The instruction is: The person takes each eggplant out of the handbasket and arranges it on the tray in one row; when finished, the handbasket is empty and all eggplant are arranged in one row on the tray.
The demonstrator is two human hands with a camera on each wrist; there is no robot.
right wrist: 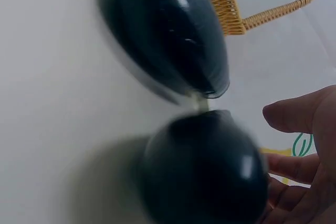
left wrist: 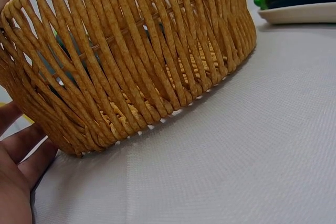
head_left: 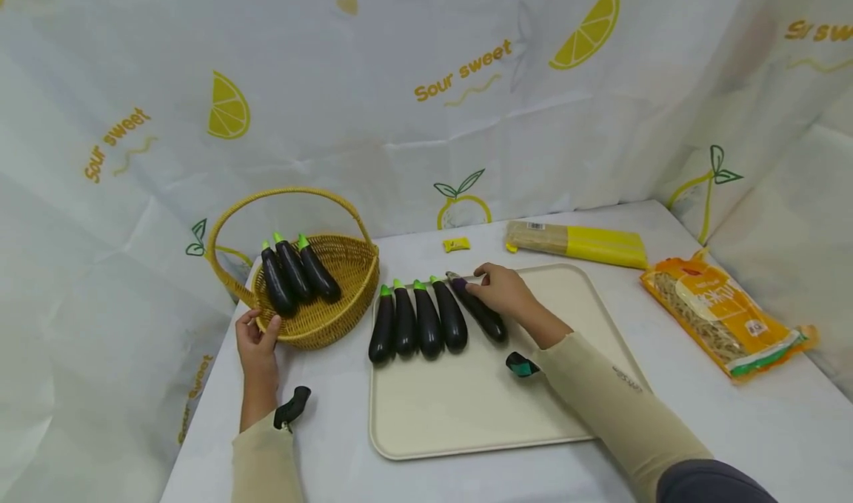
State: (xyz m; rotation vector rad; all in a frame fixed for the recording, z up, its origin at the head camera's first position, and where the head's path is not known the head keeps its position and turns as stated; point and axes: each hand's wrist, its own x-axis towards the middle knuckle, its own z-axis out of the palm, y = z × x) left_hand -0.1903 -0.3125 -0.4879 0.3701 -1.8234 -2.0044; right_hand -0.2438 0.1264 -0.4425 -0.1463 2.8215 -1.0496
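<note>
My left hand (head_left: pixel 256 347) grips the near left side of a wicker basket (head_left: pixel 356 307), and its fingers (left wrist: pixel 26 148) lie against the outer weave. Three eggplants (head_left: pixel 291 270) with green stem ends lie inside the basket. On the beige tray (head_left: pixel 466 414), several more eggplants (head_left: pixel 429 321) stand side by side in a row. My right hand (head_left: pixel 503 292) is at the upper end of the rightmost eggplant (head_left: pixel 489 321), which lies slanted. In the right wrist view a gap shows between the thumb (right wrist: pixel 294 114) and the fingers, beside the blurred eggplant (right wrist: pixel 205 174).
Behind the tray lie a small yellow packet (head_left: pixel 456 244) and a long pack of noodles (head_left: pixel 576 244). An orange bag (head_left: pixel 723 314) of dry food lies at the right. The basket's tall handle (head_left: pixel 293 190) arches above it. A printed white curtain (head_left: pixel 320 103) surrounds the table.
</note>
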